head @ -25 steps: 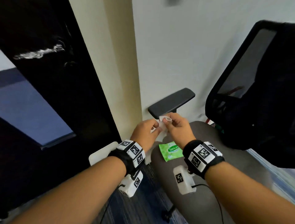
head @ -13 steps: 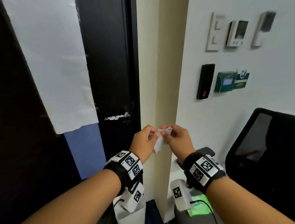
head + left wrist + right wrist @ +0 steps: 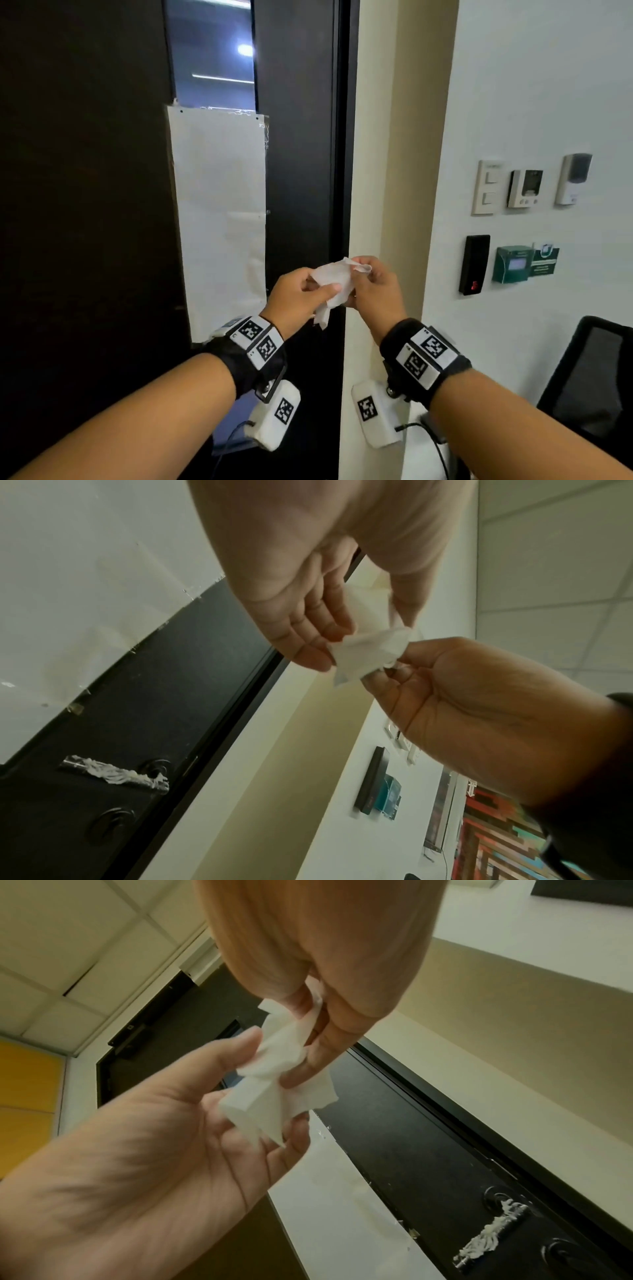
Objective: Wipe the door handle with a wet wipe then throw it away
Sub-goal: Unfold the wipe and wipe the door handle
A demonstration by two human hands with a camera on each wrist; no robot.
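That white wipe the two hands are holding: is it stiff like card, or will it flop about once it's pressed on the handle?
Probably floppy: the wet wipe is crumpled into soft folds between the left hand and right hand, and its free corner droops. It looks very light, since fingertip pinches alone hold it. It should mould around the door handle rather than stay flat.

Head view faces the door [image 3: 301,137]; both wrist views look up, sharing it.
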